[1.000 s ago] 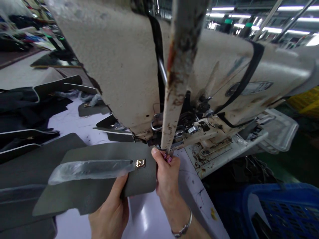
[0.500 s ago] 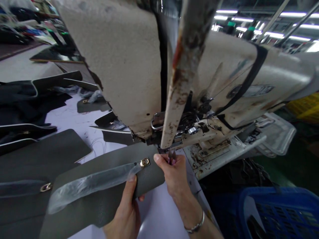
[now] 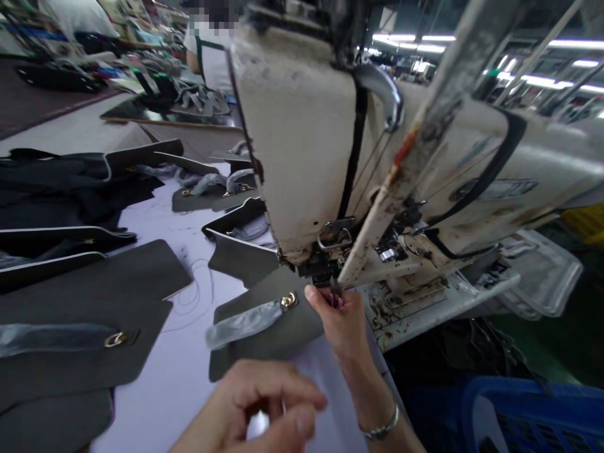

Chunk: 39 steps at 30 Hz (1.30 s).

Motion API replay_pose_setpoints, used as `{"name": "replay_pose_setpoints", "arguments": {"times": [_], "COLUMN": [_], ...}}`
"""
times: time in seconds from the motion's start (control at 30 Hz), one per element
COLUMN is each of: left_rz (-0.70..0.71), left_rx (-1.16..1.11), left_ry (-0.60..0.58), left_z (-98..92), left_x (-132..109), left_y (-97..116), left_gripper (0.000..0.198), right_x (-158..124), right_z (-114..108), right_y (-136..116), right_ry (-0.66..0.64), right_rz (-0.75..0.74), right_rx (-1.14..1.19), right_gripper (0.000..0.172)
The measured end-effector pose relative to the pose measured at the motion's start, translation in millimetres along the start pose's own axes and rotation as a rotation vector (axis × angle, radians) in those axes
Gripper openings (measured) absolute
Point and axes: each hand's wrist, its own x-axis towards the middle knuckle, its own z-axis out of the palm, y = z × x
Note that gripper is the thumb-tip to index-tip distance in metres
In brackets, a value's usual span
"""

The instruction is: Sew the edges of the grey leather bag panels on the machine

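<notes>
My right hand (image 3: 342,314) is closed around small thread snips (image 3: 336,294) with pinkish handles, blades pointing up by the sewing machine's needle area. Its thumb rests at the edge of a grey leather-like panel (image 3: 264,327). That panel lies with its far edge under the sewing machine (image 3: 292,138) and carries a gold metal fitting (image 3: 289,301) and a plastic-wrapped strap (image 3: 243,324). Nearer to me, my left hand (image 3: 255,402) hovers off the panel, fingers loosely curled and thumb apart from them, with nothing visible in it.
More grey panels (image 3: 94,277) with wrapped straps lie on the white table (image 3: 160,390) to the left. Dark pieces (image 3: 61,189) are heaped behind them. A blue basket (image 3: 533,402) stands at lower right, a clear tray (image 3: 552,270) above it. A person (image 3: 214,56) is in the background.
My left hand has let go of the panel and come back toward me. The panel has shifted and turned under the machine. My right hand still grips the snips; the view has swung left.
</notes>
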Motion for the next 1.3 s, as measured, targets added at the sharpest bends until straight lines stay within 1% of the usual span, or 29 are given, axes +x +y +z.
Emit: {"name": "replay_pose_setpoints", "arguments": {"times": [0.03, 0.07, 0.1, 0.13, 0.17, 0.2, 0.23, 0.27, 0.33, 0.4, 0.47, 0.57, 0.67, 0.73, 0.83, 0.97, 1.13, 1.2, 1.3], "left_rz": [0.116, 0.264, 0.405, 0.515, 0.574, 0.590, 0.566, 0.538, 0.516, 0.520, 0.546, 0.636, 0.716, 0.737, 0.758, 0.753, 0.746, 0.739, 0.733], "left_rx": [0.113, 0.264, 0.467, 0.694, 0.898, 1.068, 1.204, 1.298, 1.352, 1.359, 1.362, 1.366, 1.404, 1.421, 1.422, 1.422, 1.449, 1.438, 1.438], "left_ry": [0.081, 0.225, 0.357, 0.428, 0.464, 0.428, 0.379, 0.342, 0.339, 0.376, 0.461, 0.620, 0.701, 0.743, 0.785, 0.788, 0.799, 0.809, 0.804], "left_z": [-14.8, -31.4, -48.8, -66.0, -81.9, -95.7, -106.6, -114.6, -122.9, -125.4, -126.8, -129.0, -127.6, -124.7, -120.5, -118.1, -119.2, -120.8, -123.0], "left_x": [9.1, 23.2, 41.3, 61.7, 82.7, 102.6, 119.8, 133.4, 147.5, 145.6, 133.2, 109.8, 93.2, 87.8, 85.6, 85.7, 84.3, 84.4, 84.9], "left_y": [10.5, 19.8, 27.0, 31.3, 32.7, 31.4, 28.2, 23.9, 15.1, 9.8, 9.1, 12.4, 14.4, 14.0, 12.9, 13.2, 12.2, 10.7, 9.3], "left_gripper": [0.026, 0.023, 0.024, 0.028, 0.032, 0.033, 0.032, 0.030, 0.022, 0.021, 0.026, 0.035, 0.037, 0.039, 0.039, 0.040, 0.037, 0.035, 0.036], "right_x": [-2.0, -5.4, -10.3, -16.7, -24.3, -32.7, -41.3, -49.4, -60.8, -62.9, -56.1, -37.9, -23.4, -18.5, -15.0, -9.3, -6.9, -9.5, -13.9], "right_z": [-4.3, -8.4, -11.5, -13.3, -13.2, -11.0, -6.6, -0.3, 16.7, 35.7, 53.0, 72.3, 84.1, 88.1, 90.4, 93.5, 100.4, 100.9, 98.9], "right_y": [-3.5, -8.1, -13.8, -20.4, -27.4, -34.5, -41.1, -46.9, -54.8, -57.9, -57.2, -52.8, -50.0, -50.8, -54.4, -55.6, -51.4, -50.7, -51.4], "right_ry": [0.023, 0.070, 0.125, 0.169, 0.181, 0.143, 0.058, -0.060, -0.302, -0.450, -0.517, -0.532, -0.449, -0.386, -0.342, -0.310, -0.221, -0.231, -0.295], "right_rz": [-0.017, -0.041, -0.068, -0.094, -0.111, -0.107, -0.072, -0.009, 0.166, 0.333, 0.472, 0.625, 0.690, 0.697, 0.693, 0.700, 0.654, 0.644, 0.652], "right_rx": [-0.060, -0.116, -0.155, -0.167, -0.144, -0.085, 0.005, 0.118, 0.375, 0.658, 0.933, 1.239, 1.405, 1.459, 1.482, 1.493, 1.470, 1.468, 1.492], "right_gripper": [0.049, 0.048, 0.047, 0.045, 0.044, 0.044, 0.045, 0.047, 0.052, 0.058, 0.063, 0.054, 0.051, 0.051, 0.049, 0.048, 0.041, 0.040, 0.042]}}
